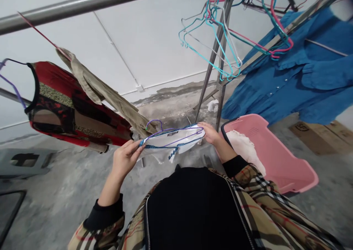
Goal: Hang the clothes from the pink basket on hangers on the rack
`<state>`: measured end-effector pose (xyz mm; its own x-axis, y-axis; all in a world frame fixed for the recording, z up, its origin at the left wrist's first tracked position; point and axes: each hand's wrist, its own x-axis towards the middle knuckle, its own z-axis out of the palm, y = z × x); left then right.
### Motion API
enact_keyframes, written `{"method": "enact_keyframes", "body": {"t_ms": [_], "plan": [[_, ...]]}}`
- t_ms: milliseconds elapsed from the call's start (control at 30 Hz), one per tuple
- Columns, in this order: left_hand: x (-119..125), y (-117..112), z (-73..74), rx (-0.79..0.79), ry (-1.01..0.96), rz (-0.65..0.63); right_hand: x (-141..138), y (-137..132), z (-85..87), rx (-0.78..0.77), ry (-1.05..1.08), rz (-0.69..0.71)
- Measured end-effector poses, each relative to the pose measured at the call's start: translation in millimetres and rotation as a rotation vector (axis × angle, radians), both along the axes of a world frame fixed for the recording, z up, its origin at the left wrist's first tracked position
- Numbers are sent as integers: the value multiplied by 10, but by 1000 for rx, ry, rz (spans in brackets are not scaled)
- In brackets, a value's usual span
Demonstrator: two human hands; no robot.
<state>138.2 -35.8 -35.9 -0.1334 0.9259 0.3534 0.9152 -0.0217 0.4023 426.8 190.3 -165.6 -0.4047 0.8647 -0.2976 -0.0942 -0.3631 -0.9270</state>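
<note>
Between my hands a white garment (187, 137) with blue trim is stretched wide at its neckline. A purple hanger (154, 122) sits inside the opening, its hook pointing up and away from me. My left hand (125, 158) pinches the garment's left edge, fingers and thumb together at the blue trim. At the opposite end my right hand (209, 133) grips the right edge beside the hanger's end. A dark label shows inside the neckline, and a twisted blue cord dangles from the front. The garment's lower part is mostly hidden from above.
A metal rail (91, 2) crosses the upper left, with a red patterned top (60, 103) and khaki trousers (107, 95) hanging. Turquoise and pink hangers (217, 40) dangle from a stand near a blue shirt (286, 81). A pink basket (281, 154) with white cloth stands right, before cardboard (311, 138).
</note>
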Motion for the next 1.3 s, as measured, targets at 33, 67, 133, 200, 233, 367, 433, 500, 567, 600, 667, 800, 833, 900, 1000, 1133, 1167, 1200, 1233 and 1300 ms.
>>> {"method": "enact_keyframes", "body": {"t_ms": [33, 67, 133, 200, 233, 367, 433, 500, 567, 600, 667, 800, 833, 900, 1000, 1133, 1167, 1200, 1233, 1300], "plan": [[-10, 1, -31, -6, 5, 8, -4, 13, 24, 11, -2, -21], [-17, -1, -57, -13, 16, 17, -9, 26, 46, 25, -7, -41], [-22, -8, -101, -33, 52, 32, -14, 44, 95, 64, -23, -76], [-18, -17, -147, -48, 107, 55, -8, 36, 171, 111, -44, -94], [-14, -20, -174, -48, 143, 74, 3, 16, 227, 133, -55, -95], [-3, -13, -280, -21, 244, 157, 123, -143, 604, 290, -127, 194], [-9, 5, -301, 0, 151, 123, 223, -186, 831, 538, -215, 446], [-25, 38, -293, 32, -20, 28, 323, -152, 1008, 843, -342, 464], [-44, 85, -267, 57, -175, -76, 404, -58, 1098, 1039, -491, 342], [-53, 113, -252, 64, -228, -114, 436, -6, 1111, 1077, -554, 347], [-68, 169, -226, 77, -299, -150, 488, 72, 1099, 1031, -594, 504], [-73, 264, -217, 155, -371, -127, 568, 44, 1107, 788, -470, 731], [-65, 288, -220, 170, -384, -122, 583, 7, 1136, 775, -459, 703], [-37, 345, -222, 204, -402, -113, 605, -71, 1226, 798, -461, 584], [21, 458, -179, 348, -393, -16, 623, -144, 1405, 868, -484, 382], [57, 570, -44, 636, -420, 144, 659, -122, 1673, 1011, -520, 174], [54, 580, -18, 687, -427, 144, 665, -110, 1741, 1049, -533, 120], [50, 584, -3, 716, -429, 128, 664, -102, 1810, 1088, -550, 63], [46, 584, -3, 720, -427, 105, 650, -100, 1878, 1132, -571, 8], [54, 584, -54, 677, -429, 67, 576, -112, 2007, 1235, -608, -98]]}}
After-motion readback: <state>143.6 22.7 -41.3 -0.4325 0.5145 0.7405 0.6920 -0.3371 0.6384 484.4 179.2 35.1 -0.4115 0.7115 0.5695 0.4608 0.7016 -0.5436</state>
